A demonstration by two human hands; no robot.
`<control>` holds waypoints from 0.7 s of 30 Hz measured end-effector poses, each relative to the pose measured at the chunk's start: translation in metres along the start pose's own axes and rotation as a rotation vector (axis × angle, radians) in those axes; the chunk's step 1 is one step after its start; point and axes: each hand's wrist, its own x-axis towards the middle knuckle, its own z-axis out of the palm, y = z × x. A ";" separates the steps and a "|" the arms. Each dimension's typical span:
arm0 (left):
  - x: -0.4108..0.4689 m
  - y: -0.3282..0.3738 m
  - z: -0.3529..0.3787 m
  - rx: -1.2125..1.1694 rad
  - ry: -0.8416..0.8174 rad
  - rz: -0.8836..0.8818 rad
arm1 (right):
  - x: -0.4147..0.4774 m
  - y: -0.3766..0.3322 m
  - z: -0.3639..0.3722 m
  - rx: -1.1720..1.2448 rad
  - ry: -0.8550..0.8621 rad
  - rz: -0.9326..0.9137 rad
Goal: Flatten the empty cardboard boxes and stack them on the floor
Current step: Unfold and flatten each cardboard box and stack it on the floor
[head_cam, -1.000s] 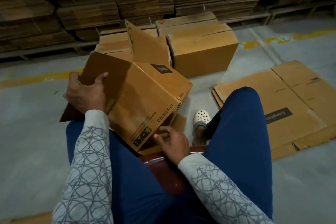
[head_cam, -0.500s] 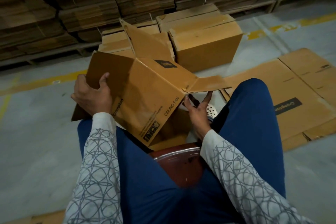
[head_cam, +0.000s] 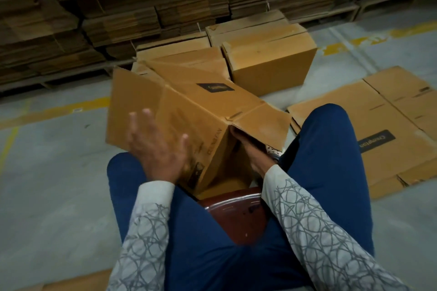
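A brown cardboard box (head_cam: 189,111) with a black label and open end flaps lies tilted across my lap, between my knees. My left hand (head_cam: 157,149) hovers in front of its near face, fingers spread, blurred, holding nothing. My right hand (head_cam: 248,146) reaches under the open right flap into the box's end; its fingers are hidden inside, so its grip is unclear. A stack of flattened boxes (head_cam: 378,130) lies on the floor at my right.
I sit on a dark red stool (head_cam: 236,215). Several upright boxes (head_cam: 269,54) stand on the floor just ahead. Behind them, tall piles of flattened cardboard (head_cam: 118,7) sit on pallets. Grey floor with yellow lines lies at the left.
My left hand has let go of the box's left edge and come off it, open. My right hand has pushed deeper under the right flap. The box has tipped flatter.
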 end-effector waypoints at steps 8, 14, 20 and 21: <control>-0.063 0.067 0.056 0.070 -0.417 0.089 | 0.000 0.000 -0.013 -0.031 0.107 -0.139; -0.086 0.105 0.064 -0.011 -0.403 -0.019 | -0.014 -0.001 -0.019 -0.287 0.195 -0.278; -0.091 0.123 0.071 -0.014 -0.387 -0.148 | -0.032 -0.013 -0.022 -0.070 -0.071 -0.242; -0.089 0.120 0.069 -0.054 -0.385 -0.150 | -0.032 -0.014 -0.021 -0.061 -0.088 -0.233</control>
